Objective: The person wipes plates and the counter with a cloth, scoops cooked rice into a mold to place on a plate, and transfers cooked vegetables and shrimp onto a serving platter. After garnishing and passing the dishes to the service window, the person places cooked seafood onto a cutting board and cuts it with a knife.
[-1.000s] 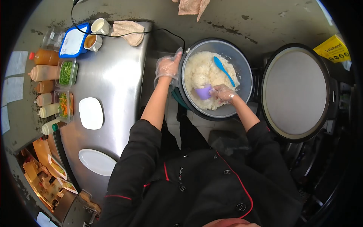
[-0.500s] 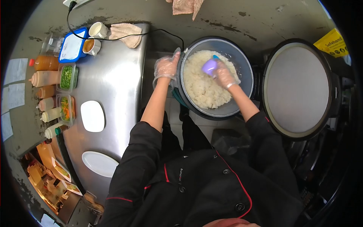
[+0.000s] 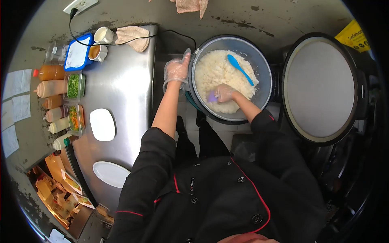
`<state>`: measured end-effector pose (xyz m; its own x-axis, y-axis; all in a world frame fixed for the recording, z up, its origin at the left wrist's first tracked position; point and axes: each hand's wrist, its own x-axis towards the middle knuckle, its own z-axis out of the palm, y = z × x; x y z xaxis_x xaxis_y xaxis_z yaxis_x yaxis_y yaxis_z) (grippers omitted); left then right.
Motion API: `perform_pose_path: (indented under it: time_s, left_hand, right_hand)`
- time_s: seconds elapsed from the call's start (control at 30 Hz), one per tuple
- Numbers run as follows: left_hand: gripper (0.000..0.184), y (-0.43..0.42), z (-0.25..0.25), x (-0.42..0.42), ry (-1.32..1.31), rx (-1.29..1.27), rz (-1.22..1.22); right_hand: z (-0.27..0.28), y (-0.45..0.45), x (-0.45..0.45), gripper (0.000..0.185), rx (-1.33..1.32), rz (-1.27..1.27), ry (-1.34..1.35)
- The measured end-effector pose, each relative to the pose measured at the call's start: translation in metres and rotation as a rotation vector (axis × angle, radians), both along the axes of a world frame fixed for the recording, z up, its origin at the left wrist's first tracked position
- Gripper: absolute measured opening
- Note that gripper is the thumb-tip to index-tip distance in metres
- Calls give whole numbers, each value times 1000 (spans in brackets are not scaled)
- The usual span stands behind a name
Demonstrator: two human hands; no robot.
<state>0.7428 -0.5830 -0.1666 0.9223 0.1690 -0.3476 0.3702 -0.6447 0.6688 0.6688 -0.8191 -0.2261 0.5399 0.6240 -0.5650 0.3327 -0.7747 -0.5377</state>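
In the head view, my gloved right hand (image 3: 224, 93) is closed around a small purple cup (image 3: 212, 96), pushed into the near part of the white rice (image 3: 210, 75). The rice lies in the grey pot of a large rice cooker (image 3: 263, 67). A blue spoon (image 3: 240, 70) rests on the rice toward the far right, apart from both hands. My gloved left hand (image 3: 177, 69) grips the cooker's left edge, its thumb pointing up along the rim; its other fingers are partly hidden.
The cooker's open lid (image 3: 320, 89) stands to the right. On the steel counter (image 3: 129, 89) at left are a square plate (image 3: 102, 124), an oval plate (image 3: 111, 174), containers of green (image 3: 73, 86) and orange vegetables (image 3: 73, 118), and several sauce bottles (image 3: 52, 88). A power cord (image 3: 170, 31) crosses behind.
My right hand has moved toward me with the purple cup, from the upper rice to the near part. The blue spoon now shows whole on the rice. My left hand stays at the rim.
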Motion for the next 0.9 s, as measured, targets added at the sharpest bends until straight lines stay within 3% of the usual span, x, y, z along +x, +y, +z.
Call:
perform_pose_path:
  time_s: [0.13,0.2,0.23,0.27,0.3,0.33,0.43,0.5,0.57,0.67,0.73,0.8,0.9]
  left_hand:
    - [67,-4,7,-2,31,2,16]
    - [66,-4,7,-3,10,3,20]
    - [63,-4,5,-4,-69,47,20]
    - [61,-4,-1,-5,-151,92,21]
    - [59,-6,2,-6,-237,138,22]
    - [43,-7,4,-16,-525,260,41]
    - [28,-26,54,-41,-920,274,-45]
    - [20,-47,61,-76,-827,44,-184]
    - [18,-75,91,-115,-546,-209,-339]
    - [17,-115,69,-140,-395,-174,-356]
    - [19,-129,47,-142,-305,-119,-345]
    - [19,-130,59,-131,-306,-167,-339]
    - [20,-123,62,-117,-459,-180,-308]
  right_hand:
    - [52,-23,2,14,-83,-108,156]
    - [46,-46,-11,19,190,-596,534]
    - [42,-56,-17,22,337,-837,714]
    - [42,-62,-23,48,416,-966,796]
    - [48,-62,-30,54,558,-1081,819]
    - [53,-60,-38,60,707,-1190,839]
    - [67,-49,-47,69,1047,-1426,883]
    - [71,-36,-55,72,1227,-1555,922]
    - [65,-18,-55,68,1396,-1608,852]
    - [39,8,-48,64,1617,-1637,766]
    - [47,19,-46,63,1605,-1722,713]
    - [75,24,-44,53,1587,-1793,679]
    - [66,1,-50,44,1574,-1656,882]
